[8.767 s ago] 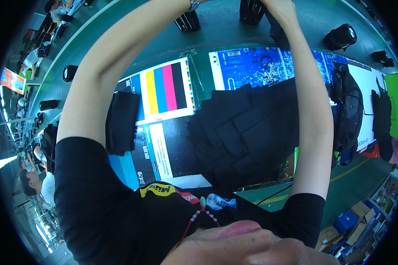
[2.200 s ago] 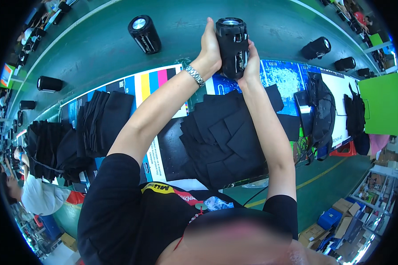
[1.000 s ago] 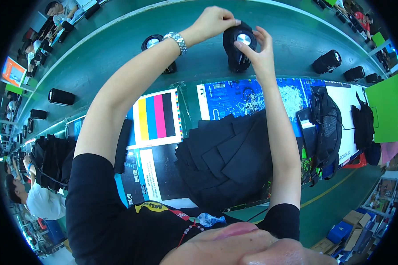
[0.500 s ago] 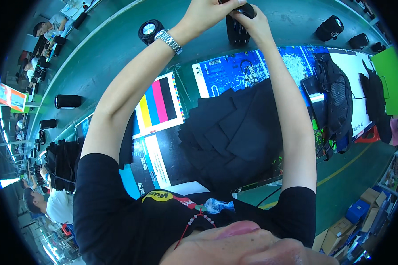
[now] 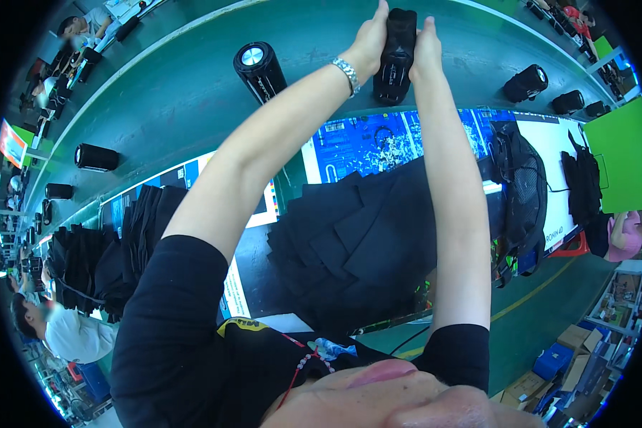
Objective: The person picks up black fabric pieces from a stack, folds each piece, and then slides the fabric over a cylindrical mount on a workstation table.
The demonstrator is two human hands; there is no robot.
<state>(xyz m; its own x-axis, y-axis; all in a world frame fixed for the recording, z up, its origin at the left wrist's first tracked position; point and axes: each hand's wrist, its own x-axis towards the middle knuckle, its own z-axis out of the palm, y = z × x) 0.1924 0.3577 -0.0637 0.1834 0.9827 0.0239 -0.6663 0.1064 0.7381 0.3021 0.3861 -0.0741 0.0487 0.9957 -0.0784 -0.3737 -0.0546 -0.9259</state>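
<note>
Left hand (image 5: 364, 46): clamped on the left side of the held black cylinder (image 5: 398, 53), thumb upward, other fingers mostly out of sight behind.
Right hand (image 5: 426, 51): clamped on the opposite side, thumb upward; apart from the left hand, with the cylinder between.
Position of held black cylinder: seen against the green worktop (image 5: 171, 89), lower end near the near edge in this view; cannot tell whether touching the surface or raised above it.
Wristwatch (image 5: 347, 76): silver metal band, worn on the left wrist.
Second black cylinder (image 5: 261, 77): placed on the worktop, left of the hands, silver disc on the end toward the far edge; partly overlapped by the left forearm in view.
Left-hand cylinders (image 5: 96, 158): spaced along the near edge, toward the left end of the worktop.
Right-hand cylinders (image 5: 526, 83): set in a row toward the right end.
Blue printed board (image 5: 360, 139): laid along the near edge, on the wearer's side.
Black fabric pieces (image 5: 342, 242): fanned in overlapping layers, nearer to the wearer than the blue board; partly covered by the right forearm in view.
Folded black pieces (image 5: 146, 225): bunched left of the left forearm, nearer than the near edge.
Black mesh bag (image 5: 526, 175): placed right of the right forearm, beside a white board (image 5: 558, 200).
Co-worker in a white shirt (image 5: 78, 339): positioned on the left.
</note>
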